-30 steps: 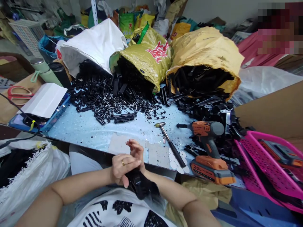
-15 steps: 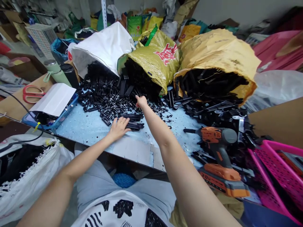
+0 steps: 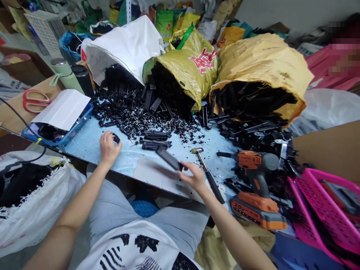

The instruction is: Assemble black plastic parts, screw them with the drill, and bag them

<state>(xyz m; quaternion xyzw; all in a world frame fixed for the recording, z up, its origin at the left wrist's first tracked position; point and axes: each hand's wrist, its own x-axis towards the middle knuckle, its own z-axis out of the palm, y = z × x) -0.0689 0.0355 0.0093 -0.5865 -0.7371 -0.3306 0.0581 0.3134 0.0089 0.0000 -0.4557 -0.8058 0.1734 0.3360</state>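
My right hand (image 3: 193, 176) is closed on the end of a long black plastic part (image 3: 169, 158), held over the table's front edge and slightly blurred. Farther left, my left hand (image 3: 109, 148) is closed round a small black piece (image 3: 116, 138) above the blue tabletop (image 3: 84, 137). Between the hands and a little beyond them lie a few black assembled parts (image 3: 156, 144) side by side. Behind these spreads a heap of small black pieces and metal pins (image 3: 135, 120). A hammer (image 3: 206, 170) with a black handle lies just right of my right hand.
Across the back lie a white sack (image 3: 126, 45), an olive bag (image 3: 182, 67) and a yellow sack (image 3: 261, 60), open towards me. An orange cordless drill (image 3: 253, 180) and a pink basket (image 3: 317, 195) are at the right. Scissors (image 3: 35, 100) and a blue tray (image 3: 63, 140) are left.
My left hand has moved left from the assembled parts and now holds a small piece. My right hand has come back from the heap with a long black part, and the hammer is now visible.
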